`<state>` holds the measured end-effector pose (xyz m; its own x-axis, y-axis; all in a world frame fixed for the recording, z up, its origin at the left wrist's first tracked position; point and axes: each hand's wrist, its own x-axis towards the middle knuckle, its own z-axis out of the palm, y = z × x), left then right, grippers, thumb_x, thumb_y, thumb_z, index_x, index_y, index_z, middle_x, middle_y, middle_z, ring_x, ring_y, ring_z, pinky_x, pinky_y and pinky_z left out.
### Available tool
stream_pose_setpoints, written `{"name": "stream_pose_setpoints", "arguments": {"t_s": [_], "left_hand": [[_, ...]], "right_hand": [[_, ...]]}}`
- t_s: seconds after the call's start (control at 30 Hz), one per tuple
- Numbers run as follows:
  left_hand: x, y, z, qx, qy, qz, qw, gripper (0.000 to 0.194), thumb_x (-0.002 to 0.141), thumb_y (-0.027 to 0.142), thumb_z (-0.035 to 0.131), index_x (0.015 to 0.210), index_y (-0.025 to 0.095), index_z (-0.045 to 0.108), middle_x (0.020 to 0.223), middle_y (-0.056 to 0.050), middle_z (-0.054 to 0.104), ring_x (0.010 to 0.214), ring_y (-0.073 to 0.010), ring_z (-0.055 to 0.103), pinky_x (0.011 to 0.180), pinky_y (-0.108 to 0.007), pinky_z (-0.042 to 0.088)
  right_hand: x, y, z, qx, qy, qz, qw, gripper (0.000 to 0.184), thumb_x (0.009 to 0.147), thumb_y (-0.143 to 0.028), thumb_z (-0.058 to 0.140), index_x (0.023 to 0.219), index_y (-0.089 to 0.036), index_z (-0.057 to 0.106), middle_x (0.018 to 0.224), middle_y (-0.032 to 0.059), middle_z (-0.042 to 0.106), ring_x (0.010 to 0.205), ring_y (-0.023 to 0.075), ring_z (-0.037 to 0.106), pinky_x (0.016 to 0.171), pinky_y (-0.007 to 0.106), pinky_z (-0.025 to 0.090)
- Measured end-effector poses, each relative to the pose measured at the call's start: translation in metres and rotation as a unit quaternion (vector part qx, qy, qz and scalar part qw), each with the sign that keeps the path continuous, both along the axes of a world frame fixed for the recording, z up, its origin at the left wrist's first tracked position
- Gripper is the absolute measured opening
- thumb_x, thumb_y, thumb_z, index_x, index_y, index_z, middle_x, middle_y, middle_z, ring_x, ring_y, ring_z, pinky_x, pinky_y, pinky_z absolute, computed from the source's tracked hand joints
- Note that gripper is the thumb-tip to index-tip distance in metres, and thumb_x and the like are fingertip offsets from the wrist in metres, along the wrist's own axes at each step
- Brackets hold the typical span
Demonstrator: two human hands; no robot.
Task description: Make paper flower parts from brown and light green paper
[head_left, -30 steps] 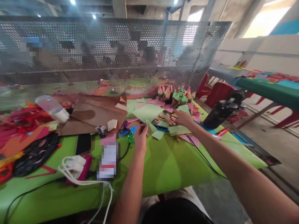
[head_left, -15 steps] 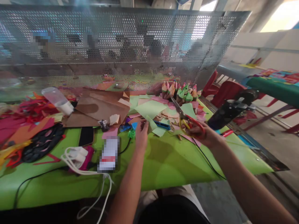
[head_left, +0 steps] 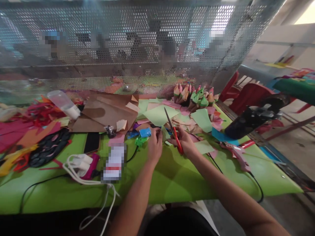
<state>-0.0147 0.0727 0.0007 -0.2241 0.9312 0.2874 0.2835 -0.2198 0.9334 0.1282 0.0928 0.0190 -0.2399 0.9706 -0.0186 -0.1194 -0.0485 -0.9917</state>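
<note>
My left hand (head_left: 155,144) pinches a small piece of light green paper (head_left: 165,135) near the middle of the table. Close on its right, my right hand (head_left: 186,141) grips scissors (head_left: 177,140) with a red handle, their blades pointing up and left. Blades and paper are near each other; I cannot tell whether they touch. Beyond both hands lie loose sheets of light green paper (head_left: 159,114) and tan scraps. A blue packet (head_left: 145,132) and a bright green wrapper (head_left: 141,141) sit just left of my left hand.
Folded paper pieces (head_left: 198,97) stand at the back right. A glue gun (head_left: 238,153) and a dark bottle (head_left: 246,119) are on the right. Brown paper (head_left: 103,113), a clear bottle (head_left: 64,105), a phone (head_left: 114,162) and a white cable (head_left: 81,179) lie left. A perforated metal panel (head_left: 118,42) rises behind.
My right hand has moved left with the scissors, bringing them close to the paper in my left hand. The glue gun now shows at the right. The view has shifted slightly.
</note>
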Motion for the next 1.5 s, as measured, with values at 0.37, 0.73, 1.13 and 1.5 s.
{"name": "stream_pose_setpoints", "arguments": {"t_s": [0.37, 0.73, 1.13, 1.5], "left_hand": [[0.001, -0.004, 0.007, -0.103, -0.018, -0.058, 0.993, 0.025, 0.098, 0.041, 0.046, 0.086, 0.022, 0.056, 0.083, 0.0, 0.062, 0.081, -0.0175, 0.058, 0.074, -0.027, 0.047], [0.003, -0.007, 0.003, -0.007, 0.066, -0.049, 0.997, 0.019, 0.099, 0.036, 0.046, 0.09, 0.023, 0.055, 0.081, -0.001, 0.063, 0.076, -0.0172, 0.059, 0.072, -0.028, 0.044], [-0.018, -0.002, 0.005, 0.037, -0.044, 0.094, 0.994, 0.04, 0.097, 0.06, 0.044, 0.086, 0.022, 0.052, 0.08, -0.002, 0.057, 0.073, -0.0159, 0.053, 0.071, -0.028, 0.047], [-0.02, -0.004, 0.01, 0.041, -0.029, 0.111, 0.993, 0.035, 0.097, 0.056, 0.045, 0.085, 0.024, 0.05, 0.074, -0.001, 0.05, 0.067, -0.016, 0.047, 0.066, -0.029, 0.042]], "right_hand": [[0.008, -0.003, -0.007, 0.031, 0.03, -0.018, 0.999, 0.049, 0.058, -0.03, 0.084, 0.097, -0.025, 0.056, 0.069, -0.006, 0.053, 0.06, 0.0129, 0.048, 0.049, 0.023, 0.039], [0.011, -0.006, -0.006, 0.032, 0.011, -0.021, 0.999, 0.053, 0.062, -0.042, 0.085, 0.098, -0.027, 0.049, 0.066, -0.0079, 0.05, 0.056, 0.0124, 0.043, 0.053, 0.026, 0.035], [0.016, -0.02, -0.001, 0.058, -0.111, 0.103, 0.987, 0.052, 0.079, -0.052, 0.073, 0.117, -0.03, 0.044, 0.085, -0.0032, 0.046, 0.075, 0.0163, 0.047, 0.071, 0.03, 0.045], [0.025, -0.024, 0.0, 0.068, -0.195, 0.141, 0.968, 0.05, 0.084, -0.063, 0.063, 0.117, -0.027, 0.057, 0.104, 0.0057, 0.06, 0.095, 0.0235, 0.057, 0.084, 0.036, 0.052]]}}
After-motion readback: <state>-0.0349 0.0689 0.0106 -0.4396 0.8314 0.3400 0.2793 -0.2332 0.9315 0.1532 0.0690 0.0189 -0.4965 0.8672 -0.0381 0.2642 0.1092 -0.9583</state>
